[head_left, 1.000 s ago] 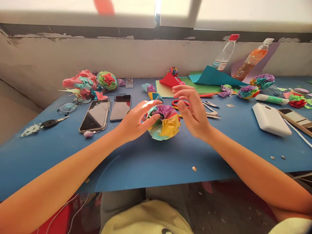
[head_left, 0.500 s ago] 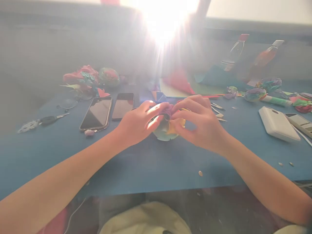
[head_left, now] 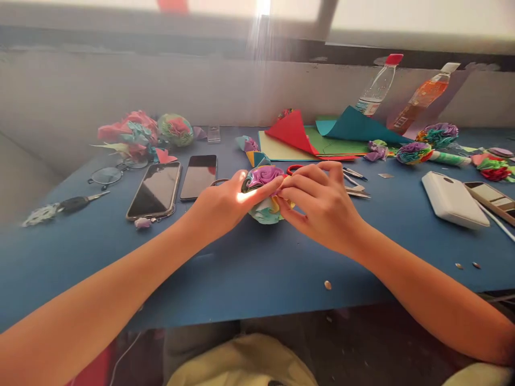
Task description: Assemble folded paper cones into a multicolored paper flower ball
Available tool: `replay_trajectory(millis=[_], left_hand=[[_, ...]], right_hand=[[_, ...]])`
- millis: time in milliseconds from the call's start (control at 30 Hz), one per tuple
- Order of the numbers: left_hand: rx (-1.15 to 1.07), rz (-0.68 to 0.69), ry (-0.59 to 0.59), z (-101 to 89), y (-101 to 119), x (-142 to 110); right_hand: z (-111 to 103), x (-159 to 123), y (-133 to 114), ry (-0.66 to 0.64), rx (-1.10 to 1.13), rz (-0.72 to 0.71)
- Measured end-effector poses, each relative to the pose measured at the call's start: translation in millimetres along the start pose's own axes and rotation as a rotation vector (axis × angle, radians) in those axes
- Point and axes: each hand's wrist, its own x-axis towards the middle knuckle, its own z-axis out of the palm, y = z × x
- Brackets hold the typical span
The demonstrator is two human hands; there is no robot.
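Note:
Between my hands sits a paper flower ball (head_left: pixel 266 213) with purple, pale green, yellow and dark curled petals. My left hand (head_left: pixel 225 201) wraps its left side, the index finger lying across the front below the purple petals. On the right, my right hand (head_left: pixel 319 201) pinches the ball's right edge with thumb and fingertips; the exact bit in the pinch is hidden. Just behind the right hand, the red handle of a pair of scissors (head_left: pixel 293 169) shows, its blades (head_left: pixel 359 194) poking out to the right of the hand.
Two phones (head_left: pixel 156 190) and keys (head_left: pixel 76 203) lie left, near glasses (head_left: pixel 107 175). Behind are coloured paper sheets (head_left: pixel 333 142), and two bottles (head_left: pixel 378 86) lean against the wall. More paper flowers (head_left: pixel 414 153), a white power bank (head_left: pixel 454 198) and an open case (head_left: pixel 493 198) lie right.
The glare has dropped and the view is clearer. My left fingers have lowered from the top of the ball to its front, uncovering the purple petals. My right hand stays at the right edge.

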Motion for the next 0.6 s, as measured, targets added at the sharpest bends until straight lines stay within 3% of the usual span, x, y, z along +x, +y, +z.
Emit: replay_trajectory(millis=[333,500,600], left_hand=[[0.224,0.149,0.051,2.3,-5.0,-0.8],[0.274,0.228,0.220,4.4,-2.5,-2.5],[0.134,0.257,0.313,0.5,6.7,-4.4]], right_hand=[[0.5,2.6,0.4,0.061,-0.034,0.009],[3.2,2.5,-2.3,0.107,-0.035,-0.007],[4.0,2.6,-3.9,0.138,-0.024,-0.024]])
